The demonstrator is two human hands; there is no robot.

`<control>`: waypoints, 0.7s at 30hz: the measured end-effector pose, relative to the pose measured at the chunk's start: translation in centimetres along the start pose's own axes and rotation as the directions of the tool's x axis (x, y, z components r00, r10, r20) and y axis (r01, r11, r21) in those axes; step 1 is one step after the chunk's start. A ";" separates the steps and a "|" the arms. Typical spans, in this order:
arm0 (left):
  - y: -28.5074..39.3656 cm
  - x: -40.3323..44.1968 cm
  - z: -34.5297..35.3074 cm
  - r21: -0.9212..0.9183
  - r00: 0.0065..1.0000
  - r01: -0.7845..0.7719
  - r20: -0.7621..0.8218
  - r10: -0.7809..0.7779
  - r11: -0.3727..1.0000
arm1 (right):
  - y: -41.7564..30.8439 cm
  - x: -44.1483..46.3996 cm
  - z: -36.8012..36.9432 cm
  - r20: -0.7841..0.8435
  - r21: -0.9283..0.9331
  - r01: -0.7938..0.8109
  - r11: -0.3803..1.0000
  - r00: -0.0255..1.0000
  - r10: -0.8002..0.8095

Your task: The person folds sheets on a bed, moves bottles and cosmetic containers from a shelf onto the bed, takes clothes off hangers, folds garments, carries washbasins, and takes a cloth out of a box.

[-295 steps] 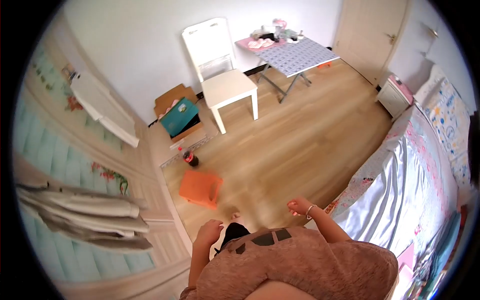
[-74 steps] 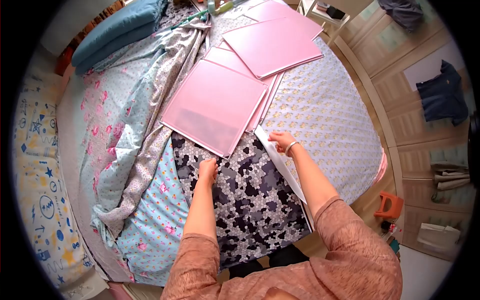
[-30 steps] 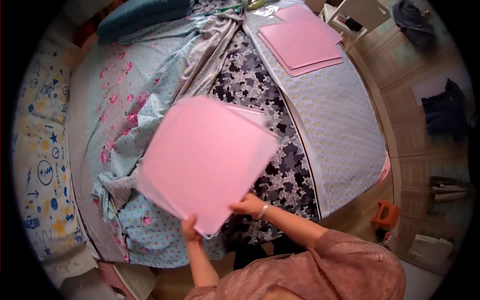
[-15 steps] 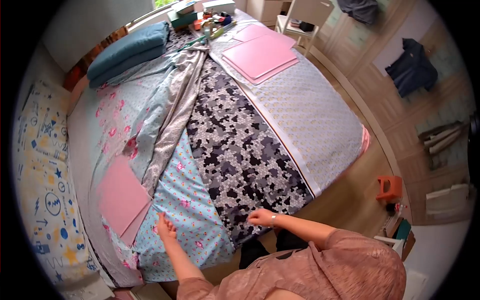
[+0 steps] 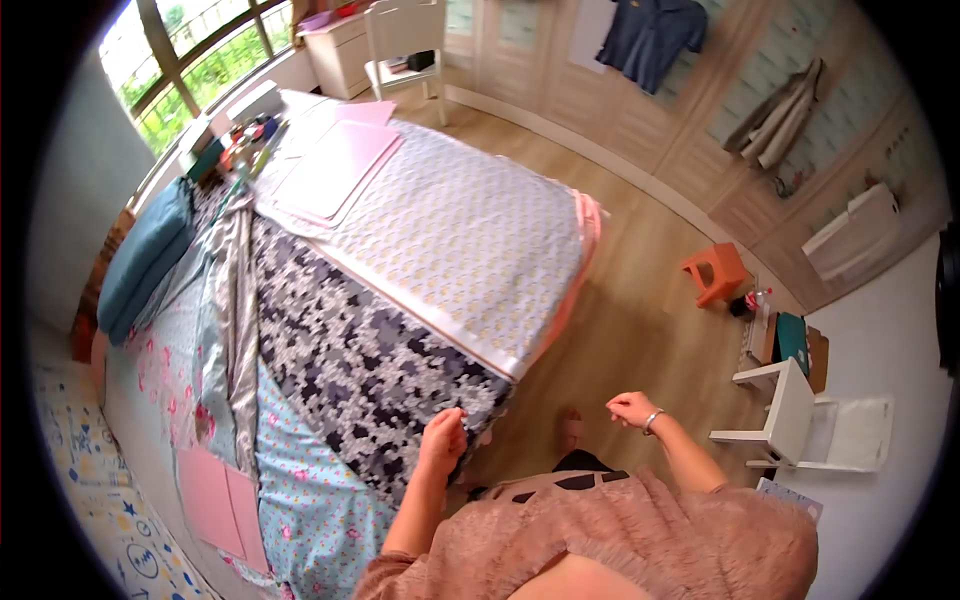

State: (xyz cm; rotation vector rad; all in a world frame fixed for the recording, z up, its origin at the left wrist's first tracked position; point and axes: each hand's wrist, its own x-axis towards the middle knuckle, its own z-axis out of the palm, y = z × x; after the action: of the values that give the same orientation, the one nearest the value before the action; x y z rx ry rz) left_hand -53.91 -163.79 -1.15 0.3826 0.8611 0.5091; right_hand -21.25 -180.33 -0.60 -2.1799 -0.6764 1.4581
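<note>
My left hand (image 5: 443,440) hovers above the corner of the black-and-grey camouflage cloth (image 5: 350,335) on the bed, its fingers curled in and no object visible in them. Over the floor beside the bed is my right hand (image 5: 632,409), loosely closed, with a bracelet (image 5: 652,420) on the wrist. Pink flat sheets (image 5: 335,180) lie on the pale patterned cloth (image 5: 480,230) at the far side. More pink sheets (image 5: 215,500) rest at the lower left, next to the blue flowered cloth (image 5: 305,500). Neither hand touches the sheets.
An orange stool (image 5: 717,272) stands on the wooden floor to the right. Closer by is a white chair (image 5: 785,415). Another white chair (image 5: 408,35) is past the bed. Folded blue bedding (image 5: 150,260) lies by the window, and clothes hang on the cabinets.
My view has swung to the right, and my body has turned away from the lower-left pink sheets. My left hand has left their side; my right hand is now over the floor.
</note>
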 end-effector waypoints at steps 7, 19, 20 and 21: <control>-2.8 9.2 17.3 0.007 0.992 -0.083 0.096 0.082 0.997 | 13.0 -1.8 -18.0 -0.279 0.277 -0.171 0.946 0.928 0.249; -4.9 22.0 34.8 0.023 0.983 -0.011 0.185 0.006 1.000 | 2.2 12.5 -31.8 -0.127 0.328 0.156 0.931 0.985 -0.121; -4.5 23.4 35.4 -0.008 0.985 -0.005 0.170 0.007 1.000 | 0.3 14.0 -32.9 -0.097 0.330 0.188 0.925 0.982 -0.165; -4.4 25.1 36.1 -0.025 0.986 -0.019 0.164 0.023 1.000 | -1.1 15.7 -34.1 -0.070 0.335 0.220 0.916 0.975 -0.209</control>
State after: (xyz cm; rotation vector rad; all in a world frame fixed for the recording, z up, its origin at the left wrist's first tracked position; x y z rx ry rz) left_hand -10.41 -157.28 2.66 0.4070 0.6914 0.4991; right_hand 15.47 -172.65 0.86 -1.7998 -0.5809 1.3118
